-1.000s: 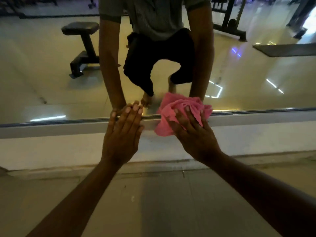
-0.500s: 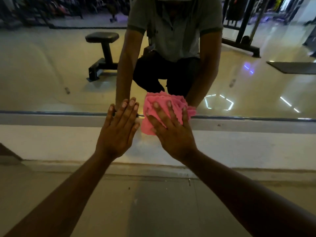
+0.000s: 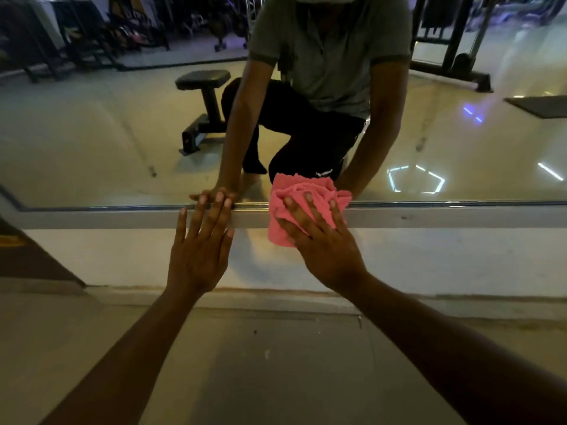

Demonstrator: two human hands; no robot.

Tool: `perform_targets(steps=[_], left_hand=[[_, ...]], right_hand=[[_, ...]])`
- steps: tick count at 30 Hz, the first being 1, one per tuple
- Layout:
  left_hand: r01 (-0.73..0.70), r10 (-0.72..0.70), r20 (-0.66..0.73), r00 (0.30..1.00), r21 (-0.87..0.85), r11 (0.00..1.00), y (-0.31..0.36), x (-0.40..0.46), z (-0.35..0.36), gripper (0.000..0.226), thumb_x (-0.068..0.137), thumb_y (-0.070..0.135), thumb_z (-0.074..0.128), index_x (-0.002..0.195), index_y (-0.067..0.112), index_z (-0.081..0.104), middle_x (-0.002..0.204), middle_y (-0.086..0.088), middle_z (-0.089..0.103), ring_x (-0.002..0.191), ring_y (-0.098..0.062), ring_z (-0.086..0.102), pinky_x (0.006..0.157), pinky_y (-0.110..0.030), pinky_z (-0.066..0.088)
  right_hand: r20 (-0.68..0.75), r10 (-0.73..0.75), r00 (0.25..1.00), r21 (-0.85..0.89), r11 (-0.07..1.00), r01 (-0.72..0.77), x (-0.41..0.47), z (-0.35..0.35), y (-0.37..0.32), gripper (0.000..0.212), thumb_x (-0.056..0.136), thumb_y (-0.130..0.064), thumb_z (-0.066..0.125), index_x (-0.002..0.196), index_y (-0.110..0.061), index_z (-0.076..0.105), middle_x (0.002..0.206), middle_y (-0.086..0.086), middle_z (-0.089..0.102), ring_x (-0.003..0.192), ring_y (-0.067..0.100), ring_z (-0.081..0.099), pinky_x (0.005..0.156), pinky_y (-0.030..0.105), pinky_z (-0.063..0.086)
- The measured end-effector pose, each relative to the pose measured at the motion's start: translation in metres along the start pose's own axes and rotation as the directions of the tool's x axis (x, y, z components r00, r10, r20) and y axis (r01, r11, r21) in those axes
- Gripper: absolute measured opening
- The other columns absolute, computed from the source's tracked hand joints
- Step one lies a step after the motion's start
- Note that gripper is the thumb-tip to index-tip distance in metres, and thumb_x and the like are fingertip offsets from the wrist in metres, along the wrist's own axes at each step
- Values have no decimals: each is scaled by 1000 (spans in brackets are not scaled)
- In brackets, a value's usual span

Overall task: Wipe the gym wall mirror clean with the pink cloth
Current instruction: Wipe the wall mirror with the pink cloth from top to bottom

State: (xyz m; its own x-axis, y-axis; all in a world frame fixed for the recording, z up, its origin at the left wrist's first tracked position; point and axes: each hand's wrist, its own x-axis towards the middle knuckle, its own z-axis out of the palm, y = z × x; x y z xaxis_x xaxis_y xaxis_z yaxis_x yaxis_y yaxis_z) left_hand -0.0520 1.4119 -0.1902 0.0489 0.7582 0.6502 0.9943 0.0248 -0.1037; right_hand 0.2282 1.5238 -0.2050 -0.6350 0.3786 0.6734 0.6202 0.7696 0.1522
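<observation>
No text, label, brand or number can be read; a small white mark on the reflected shorts [image 3: 310,139] is too blurred.

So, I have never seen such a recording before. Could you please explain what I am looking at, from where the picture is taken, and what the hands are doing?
There is no machine here. A person wears a camera on the head, so the picture looks forward and down along their own two arms. They crouch before a wall mirror, and the figure in the glass is their own reflection. The right hand presses a crumpled pink cloth with spread fingers against the mirror's lower edge and the grey frame below it. The left hand holds nothing; it lies flat on the wall, fingertips at the frame. The black bench and the other gym equipment are only reflections of the room behind.
</observation>
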Motion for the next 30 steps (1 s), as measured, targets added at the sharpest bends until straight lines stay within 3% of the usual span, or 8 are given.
perform_targets(steps=[4,10,12,15,19,24,27,30], left_hand=[[-25,25,1,1000,-37,999,-22,-6,7,66,115,34,40,174,14,17,182,-6,9,169,-29,9,134,-59,15],[-44,44,-29,999,-14,999,-74,-14,5,66,115,33,39,174,14,17,182,-5,10,169,-27,10,134,-60,16],[-97,97,-44,994,-2,995,-88,-14,8,65,115,32,40,173,12,18,182,-7,11,168,-28,11,133,-62,18],[-178,178,-68,982,3,984,-95,-11,13,66,114,30,43,173,10,19,182,-10,11,168,-30,13,131,-64,20],[-28,13,-136,991,-112,993,-108,-14,8,65,114,31,41,173,11,21,182,-12,9,168,-31,10,134,-61,14],[-130,122,-160,980,-42,991,-140,-13,11,64,115,32,39,172,9,22,181,-14,12,167,-35,14,132,-65,17],[-133,127,-212,969,-18,991,-143,-9,11,63,114,33,44,171,10,28,180,-12,17,166,-34,19,133,-63,16],[-93,86,-243,966,-18,995,-140,-8,17,67,110,34,55,169,12,33,180,-9,21,166,-32,21,134,-59,15]], right_hand=[[-11,40,999,13,999,-39,58,11,-48,63,116,-25,31,176,-28,13,184,6,1,170,35,-5,134,64,-12],[5,32,999,-41,999,-32,24,7,-37,78,107,-15,57,174,-30,21,184,5,6,170,35,-6,133,65,-3],[-14,89,996,-9,996,-90,61,17,-69,76,108,-16,52,175,-31,21,184,4,3,170,36,-8,132,65,-8],[16,-11,1000,-8,1000,12,92,38,-110,67,114,-19,40,175,-31,18,185,3,3,170,35,-6,134,65,-7],[21,88,996,-55,995,-87,57,27,-87,81,110,-18,61,176,-29,15,185,5,4,170,38,-2,134,69,6],[-27,61,998,-11,998,-61,130,46,-145,75,110,-20,53,175,-32,17,185,3,0,170,35,-10,131,61,-16],[-62,84,995,-37,996,-87,112,35,-120,74,112,-27,57,176,-28,19,185,6,4,170,37,-2,133,71,1],[-204,341,918,67,940,-335,135,14,-116,67,117,-42,44,175,-26,14,184,8,-2,169,43,-3,126,82,16]])
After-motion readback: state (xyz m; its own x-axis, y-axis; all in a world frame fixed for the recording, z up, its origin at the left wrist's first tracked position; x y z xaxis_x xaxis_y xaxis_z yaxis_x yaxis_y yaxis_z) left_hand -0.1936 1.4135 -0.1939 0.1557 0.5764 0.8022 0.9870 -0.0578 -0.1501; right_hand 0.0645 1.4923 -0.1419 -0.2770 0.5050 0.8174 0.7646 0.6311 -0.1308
